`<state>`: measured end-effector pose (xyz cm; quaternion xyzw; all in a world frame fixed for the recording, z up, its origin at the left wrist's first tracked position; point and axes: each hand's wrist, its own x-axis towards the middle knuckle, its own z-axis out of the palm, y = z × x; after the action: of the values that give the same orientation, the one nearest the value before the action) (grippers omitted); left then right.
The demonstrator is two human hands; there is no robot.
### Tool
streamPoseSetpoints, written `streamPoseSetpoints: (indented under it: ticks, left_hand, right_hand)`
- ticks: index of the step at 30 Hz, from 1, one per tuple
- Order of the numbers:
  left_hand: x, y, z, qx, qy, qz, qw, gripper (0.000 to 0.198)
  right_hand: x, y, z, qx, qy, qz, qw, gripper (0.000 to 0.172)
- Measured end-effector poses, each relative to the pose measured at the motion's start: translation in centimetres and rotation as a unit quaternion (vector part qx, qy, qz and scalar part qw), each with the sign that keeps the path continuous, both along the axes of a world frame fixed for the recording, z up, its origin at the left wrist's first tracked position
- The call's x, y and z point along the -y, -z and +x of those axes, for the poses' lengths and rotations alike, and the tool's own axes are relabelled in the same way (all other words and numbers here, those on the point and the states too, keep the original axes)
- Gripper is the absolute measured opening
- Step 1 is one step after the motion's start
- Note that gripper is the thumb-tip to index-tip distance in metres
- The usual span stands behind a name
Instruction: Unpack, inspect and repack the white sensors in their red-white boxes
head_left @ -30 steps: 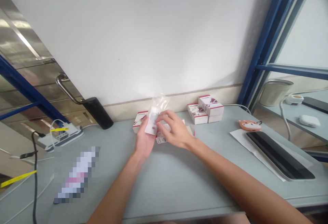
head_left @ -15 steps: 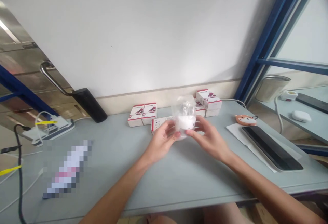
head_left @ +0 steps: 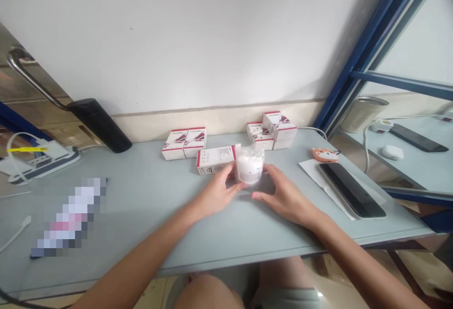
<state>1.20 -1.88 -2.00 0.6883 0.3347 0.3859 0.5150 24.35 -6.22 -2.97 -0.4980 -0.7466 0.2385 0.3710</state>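
A white rounded device (head_left: pixel 249 170) wrapped in a clear plastic bag stands low at the middle of the grey table, between my two hands. My left hand (head_left: pixel 223 188) grips its left side, with the thumb along the lower front and the fingers partly hidden behind. My right hand (head_left: pixel 283 196) curves around the right side, its thumb spread away from the device. The right fingertips lie beside or behind the bag, and whether they touch it is unclear. Just behind my left hand lies a white and red box (head_left: pixel 216 157).
Paired white and red boxes (head_left: pixel 184 143) stand near the wall, with more stacked boxes (head_left: pixel 279 129) right of them. A phone (head_left: pixel 350 190) lies on white paper (head_left: pixel 311 173) beside an orange animal-faced case (head_left: pixel 324 154). At left are a black cylinder (head_left: pixel 101 125) and a power strip (head_left: pixel 46 162).
The bagged device has come down and turned, its bag bunched closer. My right thumb has moved off it. The whole view has shifted a little.
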Motion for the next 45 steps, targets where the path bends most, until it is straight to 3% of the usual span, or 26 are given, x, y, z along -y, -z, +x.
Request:
streamPoseSetpoints:
  ticks: [2,5,8,11,14,19,21,23,26,30,36,38,41,45]
  left_hand:
    - [-0.1,0.1,-0.1,-0.015,-0.004,0.007,1.0,0.052]
    - [0.0,-0.1,-0.2,0.011,0.006,0.008,1.0,0.064]
    - [0.1,-0.3,0.0,0.034,0.014,-0.001,0.999,0.066]
    - [0.2,-0.3,0.4,0.019,-0.004,-0.011,1.0,0.05]
    - [-0.2,-0.7,0.3,0.084,-0.012,-0.081,0.993,0.051]
    - [-1.7,-2.1,-1.1,0.293,-0.05,-0.227,0.927,0.035]
    - [-2.1,-2.6,-1.7,0.332,-0.073,-0.264,0.903,0.029]
    - [-2.1,-2.8,-1.9,0.34,-0.08,-0.279,0.894,0.026]
    - [-1.8,-3.0,-1.8,0.323,-0.055,-0.28,0.902,0.026]
    - [-1.7,-3.1,-1.5,0.332,-0.065,-0.262,0.904,0.023]
    - [-2.0,-2.9,-1.5,0.326,-0.085,-0.241,0.91,0.027]
    - [-2.0,-2.8,-1.5,0.318,-0.084,-0.216,0.919,0.026]
    - [-1.7,-2.7,-1.3,0.292,-0.056,-0.175,0.939,0.027]
    - [-1.2,-2.6,-1.1,0.252,-0.053,-0.149,0.955,0.052]
  right_hand:
    - [-0.1,0.2,0.2,-0.02,-0.006,0.005,1.0,0.059]
    - [-0.3,0.6,0.1,0.024,-0.001,0.021,0.999,0.036]
    - [-0.4,1.0,-0.3,0.077,-0.002,0.04,0.996,0.025]
    - [-0.1,0.9,-0.7,0.065,-0.017,0.035,0.997,0.025]
    - [0.4,0.0,-0.9,-0.022,-0.026,-0.01,0.999,0.037]
    - [0.4,-1.9,-1.4,-0.206,0.027,-0.013,0.978,0.033]
    - [0.1,-2.3,-2.1,-0.238,0.046,0.0,0.97,0.033]
    - [-0.4,-2.5,-3.0,-0.238,0.023,-0.022,0.971,0.039]
    - [-1.3,-2.4,-4.7,-0.246,-0.025,-0.089,0.965,0.046]
    - [-2.3,-2.1,-5.7,-0.313,-0.046,-0.12,0.941,0.036]
    - [-1.7,-1.8,-4.8,-0.288,0.06,-0.01,0.956,0.031]
    - [-1.4,-1.9,-4.8,-0.284,0.059,-0.005,0.957,0.044]
    - [-1.5,-2.1,-5.1,-0.317,0.01,-0.068,0.946,0.068]
    - [-2.2,-2.2,-5.3,-0.392,0.022,-0.088,0.915,0.051]
